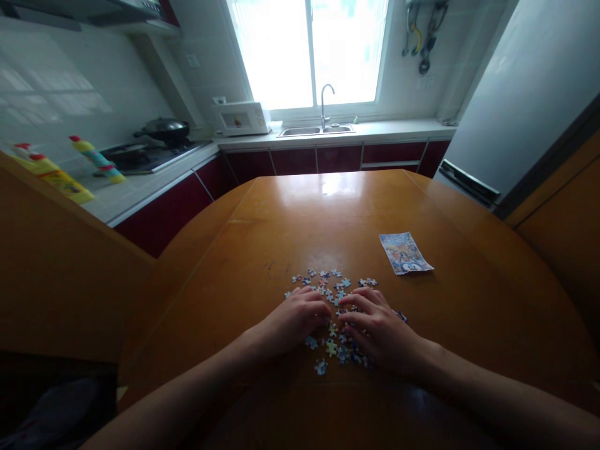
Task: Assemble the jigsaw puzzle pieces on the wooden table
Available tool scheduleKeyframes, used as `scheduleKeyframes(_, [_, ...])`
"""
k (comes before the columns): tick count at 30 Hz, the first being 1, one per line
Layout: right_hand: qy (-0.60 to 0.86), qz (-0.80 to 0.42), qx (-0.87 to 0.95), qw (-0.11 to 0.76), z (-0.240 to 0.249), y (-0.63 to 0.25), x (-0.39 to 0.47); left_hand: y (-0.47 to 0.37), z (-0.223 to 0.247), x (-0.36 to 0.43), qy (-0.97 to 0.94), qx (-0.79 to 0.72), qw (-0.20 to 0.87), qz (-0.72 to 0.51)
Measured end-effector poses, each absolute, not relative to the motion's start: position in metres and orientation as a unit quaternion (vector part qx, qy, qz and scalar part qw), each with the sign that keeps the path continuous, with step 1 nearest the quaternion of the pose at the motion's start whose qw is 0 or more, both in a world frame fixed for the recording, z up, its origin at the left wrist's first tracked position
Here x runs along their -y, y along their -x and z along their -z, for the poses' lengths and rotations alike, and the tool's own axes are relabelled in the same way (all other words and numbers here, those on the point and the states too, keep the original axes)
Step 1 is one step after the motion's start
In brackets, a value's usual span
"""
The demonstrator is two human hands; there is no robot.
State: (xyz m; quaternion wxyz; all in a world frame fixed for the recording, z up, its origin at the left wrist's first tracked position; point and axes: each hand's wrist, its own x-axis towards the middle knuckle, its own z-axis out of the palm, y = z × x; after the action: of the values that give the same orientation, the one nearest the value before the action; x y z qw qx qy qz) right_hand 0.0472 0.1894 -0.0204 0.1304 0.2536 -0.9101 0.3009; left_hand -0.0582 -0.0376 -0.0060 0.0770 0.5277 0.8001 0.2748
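Loose jigsaw puzzle pieces lie scattered on a brown wooden table, mostly blue with some yellow-green and red ones. At the left side of the pile rests my left hand, palm down with its fingers loosely bent over some pieces. My right hand is spread over the right side, fingers apart and tips among the pieces. A narrow gap separates the two hands, and pieces show in it. What lies beneath both palms is hidden. To the right of the pile is a creased picture sheet with a colourful cartoon print.
Past the table's far edge runs a counter with a sink, a faucet and a white microwave. A pan sits on the stove at left, near cleaner bottles. A fridge stands at right.
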Motion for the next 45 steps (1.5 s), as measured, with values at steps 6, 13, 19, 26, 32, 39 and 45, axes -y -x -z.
scheduleKeyframes(6, [-0.217, -0.321, 0.912, 0.136, 0.019, -0.043, -0.178, 0.084, -0.014, 0.064, -0.494, -0.821, -0.004, -0.284])
scheduleKeyframes(13, [-0.172, -0.204, 0.962, 0.054, 0.012, -0.022, -0.144, 0.066, -0.007, 0.095, -0.544, -0.821, -0.084, -0.151])
scheduleKeyframes(19, [-0.139, -0.145, 0.979, -0.035, 0.000, -0.010, -0.125, 0.047, 0.007, 0.112, -0.514, -0.837, -0.054, -0.183])
scheduleKeyframes(26, [-0.159, -0.193, 0.967, -0.047, -0.001, -0.007, -0.123, 0.048, 0.016, 0.076, -0.474, -0.844, 0.000, -0.250])
scheduleKeyframes(32, [-0.169, -0.350, 0.921, -0.003, 0.002, -0.007, -0.132, 0.047, 0.006, 0.066, -0.432, -0.827, 0.059, -0.356])
scheduleKeyframes(39, [-0.138, -0.590, 0.791, -0.086, -0.008, -0.004, -0.157, 0.050, -0.007, 0.063, -0.329, -0.788, 0.225, -0.468])
scheduleKeyframes(45, [-0.086, -0.531, 0.843, -0.012, -0.015, -0.021, -0.213, 0.048, -0.010, 0.059, -0.388, -0.822, 0.181, -0.375])
